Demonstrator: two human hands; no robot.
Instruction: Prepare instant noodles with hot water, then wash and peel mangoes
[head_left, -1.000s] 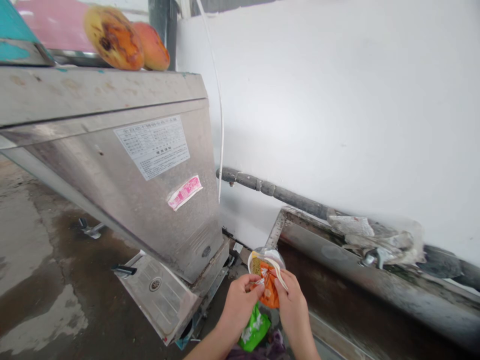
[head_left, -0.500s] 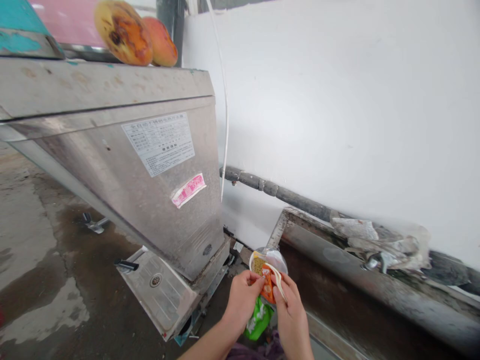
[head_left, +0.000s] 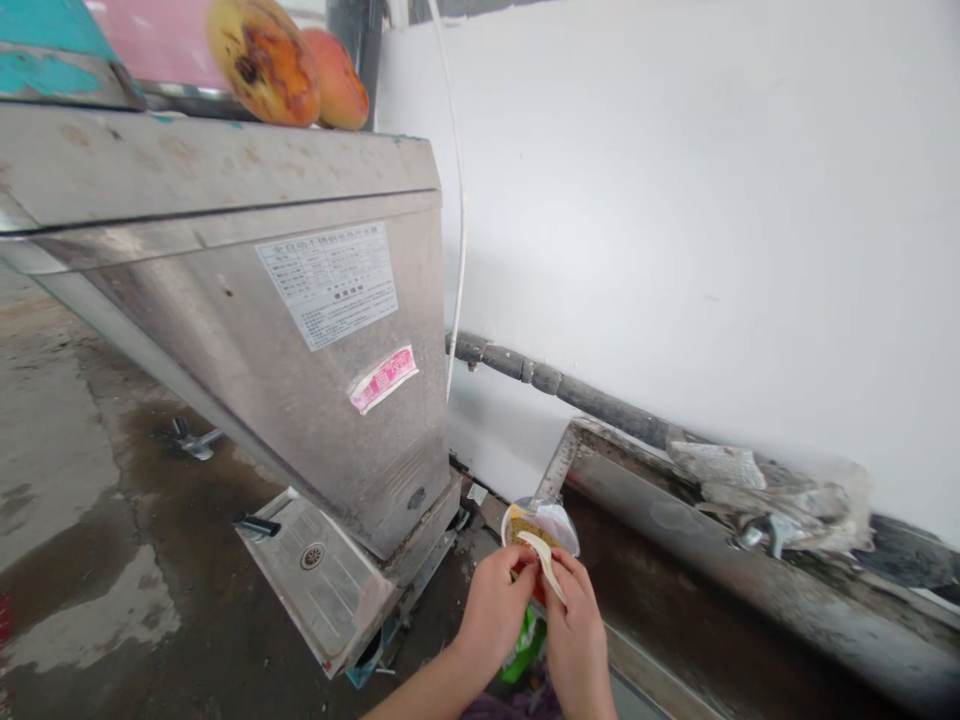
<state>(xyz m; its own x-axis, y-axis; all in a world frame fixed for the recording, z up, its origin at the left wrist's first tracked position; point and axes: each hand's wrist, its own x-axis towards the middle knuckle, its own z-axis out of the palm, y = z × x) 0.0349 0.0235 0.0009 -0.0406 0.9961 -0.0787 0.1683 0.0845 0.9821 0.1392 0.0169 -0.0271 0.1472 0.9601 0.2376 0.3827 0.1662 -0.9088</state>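
Note:
An instant noodle cup (head_left: 507, 528) with its pale lid (head_left: 559, 526) peeled back stands beyond my fingers, dry noodles (head_left: 527, 527) showing inside. My left hand (head_left: 489, 605) is closed in a pinch on an orange seasoning sachet (head_left: 538, 592), now mostly covered by the fingers. On the other side of the sachet, my right hand (head_left: 576, 622) is also closed. A white plastic fork (head_left: 550, 568) is tucked in its grip, lying across the fingers. Beneath both hands hangs a bright green packet (head_left: 525, 645); what supports it is hidden.
A stainless steel water boiler (head_left: 300, 290) stands left, with two mangoes (head_left: 266, 62) on top and a drain tray (head_left: 315, 570) with taps below. To the right runs a long metal trough (head_left: 675, 560) along the white wall (head_left: 675, 200), with a tap (head_left: 757, 535) and wrapped pipe (head_left: 585, 395).
My hands have drawn closer together, covering most of the orange sachet and the green packet. The fork has turned in my right hand. The view has shifted slightly left.

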